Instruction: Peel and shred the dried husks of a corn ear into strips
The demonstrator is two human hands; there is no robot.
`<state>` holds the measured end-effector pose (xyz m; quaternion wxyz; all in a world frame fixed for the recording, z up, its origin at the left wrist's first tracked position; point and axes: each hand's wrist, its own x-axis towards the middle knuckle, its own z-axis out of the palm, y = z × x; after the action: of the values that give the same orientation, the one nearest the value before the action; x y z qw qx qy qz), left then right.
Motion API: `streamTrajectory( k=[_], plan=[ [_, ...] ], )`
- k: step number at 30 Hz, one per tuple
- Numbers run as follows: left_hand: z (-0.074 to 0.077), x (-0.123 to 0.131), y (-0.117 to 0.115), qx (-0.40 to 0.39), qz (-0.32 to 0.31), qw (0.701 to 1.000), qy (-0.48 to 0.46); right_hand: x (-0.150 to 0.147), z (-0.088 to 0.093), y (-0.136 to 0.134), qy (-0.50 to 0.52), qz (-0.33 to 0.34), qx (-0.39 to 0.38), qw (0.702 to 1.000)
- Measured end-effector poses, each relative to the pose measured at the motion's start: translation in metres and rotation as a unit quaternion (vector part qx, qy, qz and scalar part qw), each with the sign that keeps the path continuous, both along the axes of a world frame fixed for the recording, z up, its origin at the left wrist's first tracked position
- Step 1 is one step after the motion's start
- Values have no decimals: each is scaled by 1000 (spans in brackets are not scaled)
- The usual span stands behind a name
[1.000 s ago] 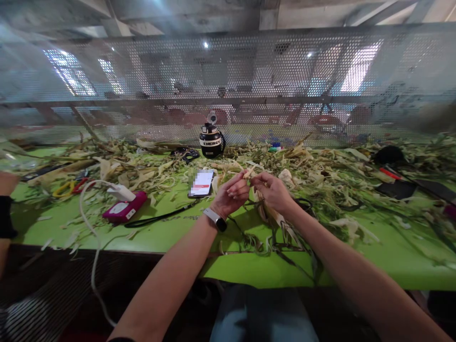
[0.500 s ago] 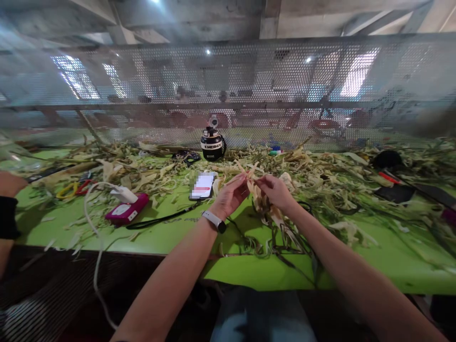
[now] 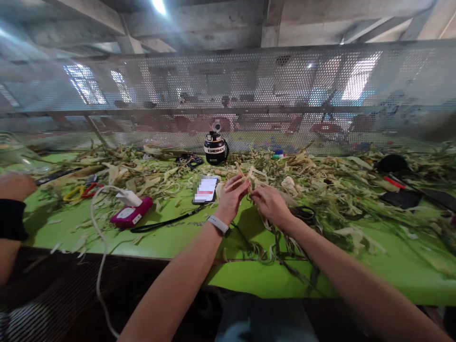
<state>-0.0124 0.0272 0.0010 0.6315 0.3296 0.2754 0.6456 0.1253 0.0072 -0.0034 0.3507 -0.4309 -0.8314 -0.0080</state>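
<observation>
Pale strips of dried corn husk stand up between my two hands over the green table. My left hand, with a band on its wrist, pinches the husk strips near their crossing. Close on the right, my right hand has its fingers closed on the same bundle from the side. Darker husk ends hang down below my right hand to the table's front. The fingertips partly hide how the strips are joined.
A phone, a magenta power bank with a white cable and yellow-handled scissors lie to the left. Behind stand a black bottle and a perforated screen. Loose husks litter the table. Another person's arm rests far left.
My right hand has turned more over the bundle and hides more of the husk than before. The strips stay between both hands. The whole view has shifted slightly.
</observation>
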Motion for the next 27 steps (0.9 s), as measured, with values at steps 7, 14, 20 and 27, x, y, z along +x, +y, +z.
streamTrajectory(
  k=[7, 14, 20, 27],
  plan=[
    [-2, 0, -2, 1, -34, 999, 43, 6, 10, -4, 23, -30, 108, 993],
    [-2, 4, -3, 70, -62, 991, 93, 8, 11, -1, 57, -54, 102, 992],
    [1, 1, -8, 75, -21, 984, 159, 4, 6, 1, 166, -24, -22, 986],
    [-2, 4, -7, 103, -62, 983, 139, 2, 5, 1, 256, 0, -81, 963]
  ],
)
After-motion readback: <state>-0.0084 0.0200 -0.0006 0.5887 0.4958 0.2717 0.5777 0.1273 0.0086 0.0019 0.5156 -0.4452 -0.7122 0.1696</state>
